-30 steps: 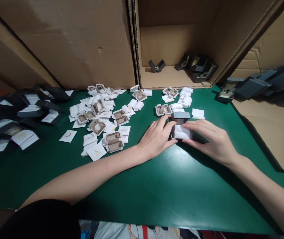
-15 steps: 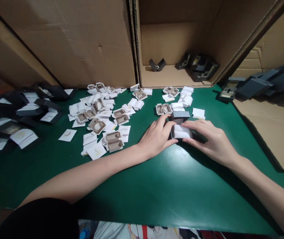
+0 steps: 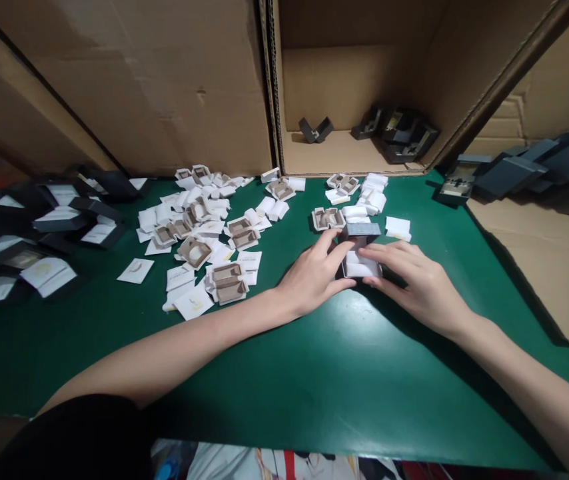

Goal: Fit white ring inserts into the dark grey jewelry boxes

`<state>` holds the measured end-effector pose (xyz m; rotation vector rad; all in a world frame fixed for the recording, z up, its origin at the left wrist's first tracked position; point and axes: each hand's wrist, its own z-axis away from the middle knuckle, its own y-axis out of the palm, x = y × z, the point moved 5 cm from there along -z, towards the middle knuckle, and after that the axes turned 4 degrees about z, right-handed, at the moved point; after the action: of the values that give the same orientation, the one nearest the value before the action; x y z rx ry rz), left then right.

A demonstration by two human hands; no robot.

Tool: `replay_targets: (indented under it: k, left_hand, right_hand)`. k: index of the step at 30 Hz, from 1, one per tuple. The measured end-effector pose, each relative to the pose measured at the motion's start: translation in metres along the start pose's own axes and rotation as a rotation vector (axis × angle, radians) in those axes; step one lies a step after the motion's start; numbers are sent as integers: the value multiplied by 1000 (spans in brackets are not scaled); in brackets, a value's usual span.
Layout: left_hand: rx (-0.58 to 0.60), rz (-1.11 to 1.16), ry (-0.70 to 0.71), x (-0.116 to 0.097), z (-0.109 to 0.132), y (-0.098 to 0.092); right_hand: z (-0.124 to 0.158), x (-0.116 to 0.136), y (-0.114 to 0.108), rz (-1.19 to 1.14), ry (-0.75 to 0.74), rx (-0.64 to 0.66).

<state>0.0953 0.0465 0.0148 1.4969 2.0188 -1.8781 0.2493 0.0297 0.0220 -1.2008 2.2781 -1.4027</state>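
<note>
A small dark grey hinged box (image 3: 360, 235) stands open on the green table (image 3: 314, 373), with a white pad (image 3: 361, 269) lying in its lower half. My left hand (image 3: 312, 277) grips the box's left side, thumb and fingers curled around it. My right hand (image 3: 417, 283) holds the right side, its fingers resting on the white pad. Both hands touch the box.
Several white cards and beige insert trays (image 3: 199, 233) lie scattered left of the box. Open dark boxes (image 3: 39, 227) crowd the far left. A cardboard carton (image 3: 344, 87) at the back holds several dark boxes (image 3: 397, 133). More grey boxes (image 3: 514, 170) lie at the right.
My right hand's fingers have pressed lower onto the white pad, which sits deeper in the box. The left hand has barely shifted.
</note>
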Motion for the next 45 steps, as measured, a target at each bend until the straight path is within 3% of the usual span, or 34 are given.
replay_targets:
  k: [7, 15, 24, 26, 30, 33, 37, 40, 45]
  left_hand:
    - [18, 7, -8, 1, 0, 2]
    - [15, 60, 39, 2, 1, 3]
    - [-4, 131, 72, 5, -3, 1]
    - [19, 158, 72, 6, -4, 0]
    - [90, 184, 44, 8, -5, 1]
    - [107, 190, 32, 9, -4, 2]
    - [14, 218, 11, 11, -4, 1]
    - [-87, 236, 2, 9, -4, -5]
    - [-57, 194, -17, -1, -1, -5]
  right_hand:
    - [1, 2, 4, 201, -32, 37]
    - [2, 5, 2, 264, -65, 33]
    - [4, 7, 5, 68, -60, 93]
    - [4, 6, -2, 23, -74, 61]
    - [2, 0, -26, 157, -61, -158]
    - [-1, -7, -32, 225, -32, -176]
    - [-2, -12, -17, 78, -70, -43]
    - [0, -12, -11, 47, -37, -62]
    - [1, -7, -11, 66, 6, -91]
